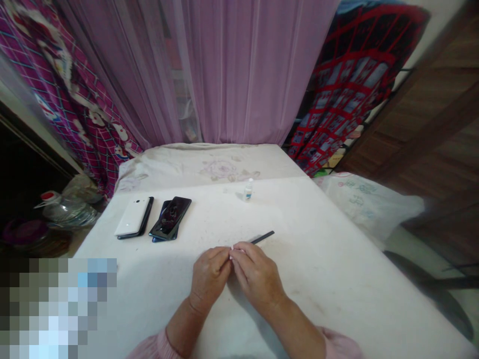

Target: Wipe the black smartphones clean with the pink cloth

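Observation:
My left hand and my right hand meet over the white table, fingertips pinched together. Between them a tiny whitish bit shows, too small and covered to name. Just beyond my right hand a thin black strip sticks out at a slant; its near end is hidden by the hand, and I cannot tell whether the fingers touch it. Farther back stands a small white bottle with a blue mark on its label.
To the left on the white cloth lie a white phone on a dark one and a black phone on a blue-edged one. Purple curtains hang behind. A plastic bag is at the right, a large water bottle at the left.

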Tool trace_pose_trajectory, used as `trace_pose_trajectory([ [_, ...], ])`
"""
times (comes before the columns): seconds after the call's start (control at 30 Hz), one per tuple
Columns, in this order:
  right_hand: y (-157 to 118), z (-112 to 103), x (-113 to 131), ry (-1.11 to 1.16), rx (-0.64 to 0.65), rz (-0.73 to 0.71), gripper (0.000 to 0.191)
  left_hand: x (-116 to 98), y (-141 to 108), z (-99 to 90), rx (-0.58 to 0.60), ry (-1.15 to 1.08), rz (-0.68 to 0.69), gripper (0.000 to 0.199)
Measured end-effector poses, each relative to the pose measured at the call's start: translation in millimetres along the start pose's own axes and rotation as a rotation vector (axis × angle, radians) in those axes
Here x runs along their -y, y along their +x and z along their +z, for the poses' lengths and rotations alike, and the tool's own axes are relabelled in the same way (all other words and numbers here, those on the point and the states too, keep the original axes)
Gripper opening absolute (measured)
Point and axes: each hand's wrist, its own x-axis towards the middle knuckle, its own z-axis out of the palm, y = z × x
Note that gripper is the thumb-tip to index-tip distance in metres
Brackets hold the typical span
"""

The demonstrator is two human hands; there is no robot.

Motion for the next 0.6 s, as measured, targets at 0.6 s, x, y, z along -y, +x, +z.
trace_pose_trajectory([
  [0.6, -3.2, -8.7, -27.0, -0.093, -0.056, 0.083, 0.022, -1.2, 1.6, -1.0, 0.007, -0.021, 0.012, 0.021],
])
